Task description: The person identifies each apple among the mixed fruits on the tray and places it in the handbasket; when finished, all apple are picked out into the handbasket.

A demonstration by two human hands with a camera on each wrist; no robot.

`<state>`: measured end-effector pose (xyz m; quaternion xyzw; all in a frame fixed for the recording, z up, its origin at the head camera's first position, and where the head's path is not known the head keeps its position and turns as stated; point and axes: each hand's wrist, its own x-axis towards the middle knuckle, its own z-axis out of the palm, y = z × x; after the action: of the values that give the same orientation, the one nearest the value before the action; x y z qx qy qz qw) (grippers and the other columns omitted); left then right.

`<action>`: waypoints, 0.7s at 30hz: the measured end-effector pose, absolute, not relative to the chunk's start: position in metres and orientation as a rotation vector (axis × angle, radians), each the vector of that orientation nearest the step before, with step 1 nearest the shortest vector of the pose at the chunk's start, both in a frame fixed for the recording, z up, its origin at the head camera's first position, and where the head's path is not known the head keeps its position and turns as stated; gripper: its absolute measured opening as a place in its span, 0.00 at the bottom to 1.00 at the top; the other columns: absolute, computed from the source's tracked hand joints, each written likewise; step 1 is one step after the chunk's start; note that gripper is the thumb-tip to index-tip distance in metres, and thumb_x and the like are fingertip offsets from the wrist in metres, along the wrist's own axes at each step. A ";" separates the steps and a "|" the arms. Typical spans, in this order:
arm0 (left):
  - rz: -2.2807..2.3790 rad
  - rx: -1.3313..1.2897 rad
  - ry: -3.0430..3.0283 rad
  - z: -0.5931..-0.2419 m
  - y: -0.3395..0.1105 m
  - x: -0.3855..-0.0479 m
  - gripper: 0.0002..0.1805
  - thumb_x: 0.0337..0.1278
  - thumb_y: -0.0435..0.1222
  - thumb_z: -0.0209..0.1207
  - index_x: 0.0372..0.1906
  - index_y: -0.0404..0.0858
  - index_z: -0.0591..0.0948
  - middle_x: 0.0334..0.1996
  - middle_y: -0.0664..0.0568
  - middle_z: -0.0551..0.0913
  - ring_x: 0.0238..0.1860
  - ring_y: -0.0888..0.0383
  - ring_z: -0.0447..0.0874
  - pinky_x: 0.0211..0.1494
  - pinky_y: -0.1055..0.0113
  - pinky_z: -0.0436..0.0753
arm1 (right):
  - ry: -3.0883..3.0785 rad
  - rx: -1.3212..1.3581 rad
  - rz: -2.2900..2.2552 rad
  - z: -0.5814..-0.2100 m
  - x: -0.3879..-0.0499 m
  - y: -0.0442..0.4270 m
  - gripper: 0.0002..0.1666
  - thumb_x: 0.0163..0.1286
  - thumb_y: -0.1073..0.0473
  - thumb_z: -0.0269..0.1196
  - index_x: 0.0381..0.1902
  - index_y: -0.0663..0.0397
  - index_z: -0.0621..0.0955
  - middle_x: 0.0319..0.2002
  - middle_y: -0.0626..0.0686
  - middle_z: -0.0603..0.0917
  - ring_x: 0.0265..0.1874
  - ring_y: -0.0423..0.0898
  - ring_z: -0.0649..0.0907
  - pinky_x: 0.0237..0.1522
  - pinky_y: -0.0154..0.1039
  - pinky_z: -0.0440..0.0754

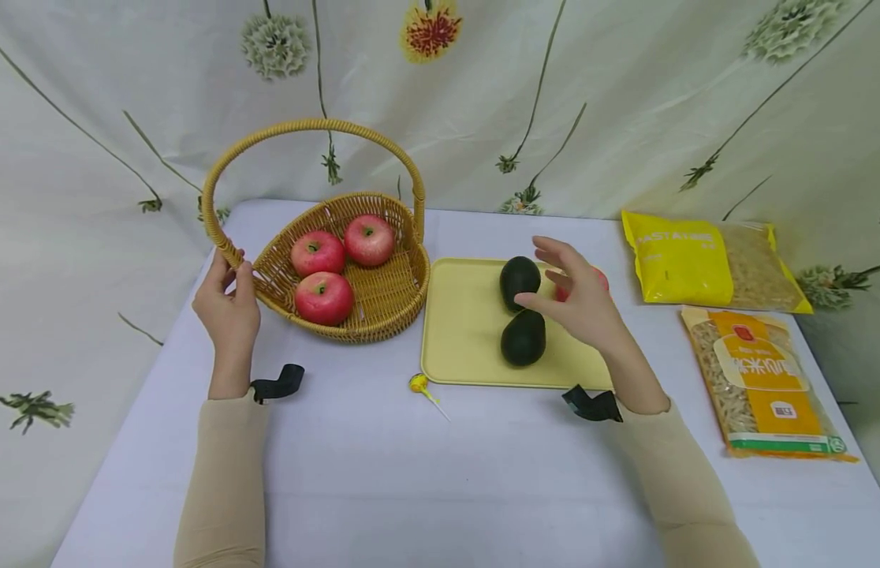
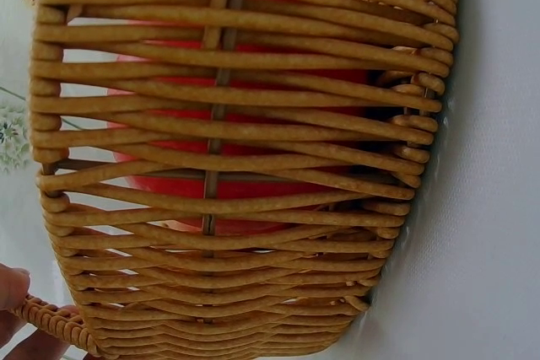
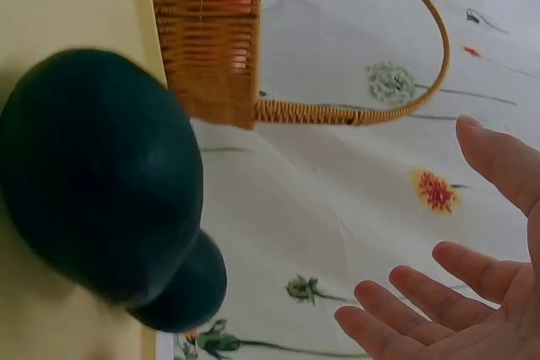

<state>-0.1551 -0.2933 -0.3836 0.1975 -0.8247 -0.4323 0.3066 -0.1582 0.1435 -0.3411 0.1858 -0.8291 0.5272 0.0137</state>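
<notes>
My left hand [image 1: 230,308] grips the lower left end of the handle of a wicker basket [image 1: 379,304]. Three red apples [image 1: 324,298] lie inside the basket. In the left wrist view the woven side [image 2: 253,132] fills most of the frame, with red showing through the gaps. Over the right part of a yellow tray [image 1: 457,323] my right hand [image 1: 582,300] hovers, fingers spread and holding nothing. Two dark green avocados [image 1: 523,338] rest on the tray beside its thumb. A red fruit [image 1: 600,278], probably an apple, is mostly hidden behind that hand.
A lollipop [image 1: 419,384] with a yellow wrapper lies in front of the tray. At the right are a yellow pasta bag [image 1: 684,260] and an orange-labelled grain bag [image 1: 770,386]. A flower-patterned cloth [image 1: 468,118] hangs behind the white table [image 1: 440,489].
</notes>
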 end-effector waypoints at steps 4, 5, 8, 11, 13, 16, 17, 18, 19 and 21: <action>-1.142 0.514 -2.175 -0.384 -0.294 -0.155 0.22 0.71 0.41 0.51 0.66 0.48 0.75 0.57 0.53 0.83 0.53 0.64 0.80 0.49 0.77 0.81 | -2.565 0.448 1.595 -0.343 -0.160 0.170 0.44 0.58 0.66 0.71 0.70 0.58 0.66 0.69 0.59 0.69 0.68 0.55 0.70 0.68 0.56 0.69; -1.144 0.512 -2.174 -0.384 -0.294 -0.155 0.22 0.70 0.41 0.51 0.66 0.48 0.75 0.57 0.53 0.83 0.53 0.64 0.81 0.49 0.77 0.81 | -2.565 0.413 1.584 -0.344 -0.160 0.176 0.44 0.58 0.66 0.71 0.71 0.58 0.66 0.70 0.60 0.69 0.68 0.56 0.70 0.68 0.57 0.68; -1.147 0.514 -2.175 -0.383 -0.294 -0.155 0.22 0.71 0.41 0.51 0.66 0.49 0.75 0.57 0.53 0.83 0.53 0.63 0.81 0.50 0.76 0.82 | -2.578 0.310 1.548 -0.346 -0.161 0.193 0.45 0.59 0.64 0.71 0.72 0.57 0.64 0.71 0.59 0.67 0.69 0.57 0.68 0.68 0.57 0.68; -1.152 0.517 -2.175 -0.383 -0.293 -0.155 0.22 0.71 0.41 0.51 0.67 0.49 0.75 0.57 0.53 0.83 0.53 0.62 0.80 0.51 0.75 0.82 | -2.602 0.206 1.489 -0.348 -0.163 0.207 0.46 0.60 0.60 0.71 0.73 0.55 0.63 0.72 0.58 0.67 0.69 0.56 0.68 0.68 0.55 0.69; -1.158 0.518 -2.174 -0.383 -0.293 -0.155 0.22 0.71 0.41 0.51 0.67 0.49 0.75 0.57 0.53 0.83 0.54 0.62 0.80 0.51 0.74 0.82 | -2.608 0.157 1.469 -0.349 -0.164 0.214 0.47 0.60 0.59 0.71 0.73 0.54 0.63 0.72 0.57 0.66 0.69 0.55 0.69 0.68 0.53 0.69; -1.167 0.517 -2.174 -0.384 -0.293 -0.155 0.22 0.71 0.42 0.51 0.67 0.49 0.74 0.58 0.53 0.82 0.54 0.62 0.80 0.52 0.73 0.82 | -2.619 0.126 1.456 -0.352 -0.165 0.224 0.48 0.60 0.59 0.71 0.74 0.53 0.62 0.72 0.57 0.65 0.69 0.57 0.68 0.67 0.55 0.69; -1.169 0.516 -2.174 -0.384 -0.293 -0.155 0.22 0.71 0.42 0.51 0.67 0.50 0.74 0.58 0.53 0.82 0.54 0.62 0.80 0.52 0.73 0.82 | -2.625 0.123 1.458 -0.353 -0.165 0.226 0.48 0.60 0.59 0.71 0.74 0.53 0.61 0.73 0.57 0.64 0.69 0.58 0.68 0.68 0.56 0.69; -1.171 0.516 -2.173 -0.384 -0.293 -0.155 0.22 0.71 0.42 0.51 0.67 0.50 0.74 0.58 0.53 0.82 0.54 0.62 0.80 0.52 0.73 0.82 | -2.636 0.121 1.462 -0.355 -0.166 0.229 0.49 0.60 0.59 0.71 0.75 0.53 0.60 0.73 0.57 0.63 0.70 0.59 0.67 0.68 0.57 0.68; -1.171 0.516 -2.173 -0.384 -0.293 -0.155 0.22 0.71 0.42 0.51 0.67 0.50 0.74 0.58 0.53 0.82 0.54 0.62 0.80 0.52 0.73 0.82 | -2.643 0.120 1.472 -0.356 -0.167 0.231 0.49 0.60 0.59 0.71 0.75 0.54 0.59 0.74 0.57 0.62 0.70 0.60 0.67 0.68 0.58 0.67; -1.165 0.513 -2.172 -0.384 -0.294 -0.155 0.22 0.71 0.42 0.51 0.67 0.50 0.74 0.57 0.53 0.83 0.54 0.62 0.80 0.52 0.73 0.82 | -2.657 0.106 1.499 -0.358 -0.168 0.234 0.51 0.60 0.59 0.71 0.76 0.53 0.57 0.75 0.57 0.60 0.71 0.60 0.65 0.69 0.58 0.66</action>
<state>-0.1548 -0.2936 -0.3842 0.1938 -0.8211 -0.4405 0.3068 -0.1681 0.2341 -0.3582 0.0349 -0.8696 0.4905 0.0446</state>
